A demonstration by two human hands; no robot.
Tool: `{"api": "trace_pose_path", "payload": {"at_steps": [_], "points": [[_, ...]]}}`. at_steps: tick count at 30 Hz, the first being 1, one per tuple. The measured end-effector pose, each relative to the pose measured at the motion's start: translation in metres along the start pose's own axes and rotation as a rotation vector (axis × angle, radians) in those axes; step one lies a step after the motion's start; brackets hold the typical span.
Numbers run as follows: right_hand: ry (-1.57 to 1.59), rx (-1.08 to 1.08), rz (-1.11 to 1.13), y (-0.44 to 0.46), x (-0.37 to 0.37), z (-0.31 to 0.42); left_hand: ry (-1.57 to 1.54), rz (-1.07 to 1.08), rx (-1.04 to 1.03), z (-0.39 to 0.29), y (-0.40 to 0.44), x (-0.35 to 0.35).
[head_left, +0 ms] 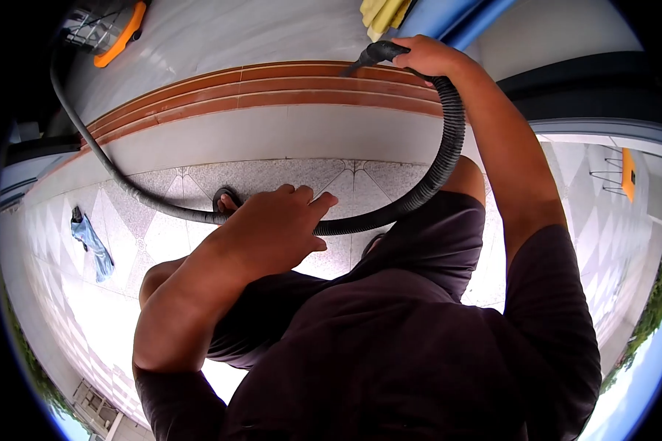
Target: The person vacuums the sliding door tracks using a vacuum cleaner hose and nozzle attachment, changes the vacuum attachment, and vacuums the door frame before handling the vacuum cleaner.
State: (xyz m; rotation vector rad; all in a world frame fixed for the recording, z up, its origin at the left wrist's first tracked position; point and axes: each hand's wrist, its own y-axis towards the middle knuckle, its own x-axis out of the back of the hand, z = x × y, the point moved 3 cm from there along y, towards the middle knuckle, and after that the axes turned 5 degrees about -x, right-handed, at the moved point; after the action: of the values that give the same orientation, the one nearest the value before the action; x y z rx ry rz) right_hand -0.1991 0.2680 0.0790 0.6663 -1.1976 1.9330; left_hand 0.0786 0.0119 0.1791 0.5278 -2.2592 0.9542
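My right hand [428,56] is closed round the handle end of a black vacuum cleaner hose, just behind its dark nozzle [375,54]. The nozzle points left and down over the edge of a brown-striped step. From there the ribbed hose [449,140] curves down and passes behind my left hand [287,220]. My left thumb and fingers are apart, on either side of the hose; whether the palm touches it is hidden. Farther left the hose runs up to the vacuum cleaner [107,33], with its orange base, partly seen at the top left.
A brown-striped step edge [265,76] crosses in front of me. Yellow cloth [384,16] and a blue item [452,16] lie at the top. On the tiled floor are a grey-blue cloth-like item [93,246] at left and an orange-topped stool [628,175] at right.
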Motion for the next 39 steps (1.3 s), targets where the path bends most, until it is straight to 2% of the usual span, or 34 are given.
{"api": "trace_pose_path", "payload": {"at_steps": [14,17,21,24,29,32,34,36,39], "points": [[0.078,-0.130,-0.066,-0.031,0.038,-0.085,0.026,0.074,0.040,-0.010,0.008,-0.004],[0.111,-0.227,-0.040,-0.047,0.050,-0.096,-0.001,0.011,0.009,-0.011,0.002,-0.009],[0.199,-0.213,-0.033,-0.047,0.043,-0.115,0.002,0.034,0.030,-0.011,-0.002,-0.012],[0.296,-0.090,-0.104,-0.068,0.031,-0.068,0.020,0.033,0.015,-0.006,-0.003,-0.020],[0.190,0.157,-0.143,-0.018,-0.009,0.007,0.061,-0.027,-0.053,-0.003,0.001,-0.019],[0.062,0.282,-0.077,0.019,-0.041,0.063,0.102,-0.085,-0.116,-0.004,0.005,-0.019],[-0.097,0.499,-0.208,0.044,-0.069,0.100,0.128,-0.094,-0.136,-0.007,0.009,-0.017],[-0.131,0.419,-0.035,0.054,-0.085,0.140,0.118,-0.085,-0.133,-0.013,0.011,-0.010],[-0.181,0.463,-0.078,0.066,-0.112,0.189,0.125,-0.102,-0.148,-0.016,0.011,-0.007]]}}
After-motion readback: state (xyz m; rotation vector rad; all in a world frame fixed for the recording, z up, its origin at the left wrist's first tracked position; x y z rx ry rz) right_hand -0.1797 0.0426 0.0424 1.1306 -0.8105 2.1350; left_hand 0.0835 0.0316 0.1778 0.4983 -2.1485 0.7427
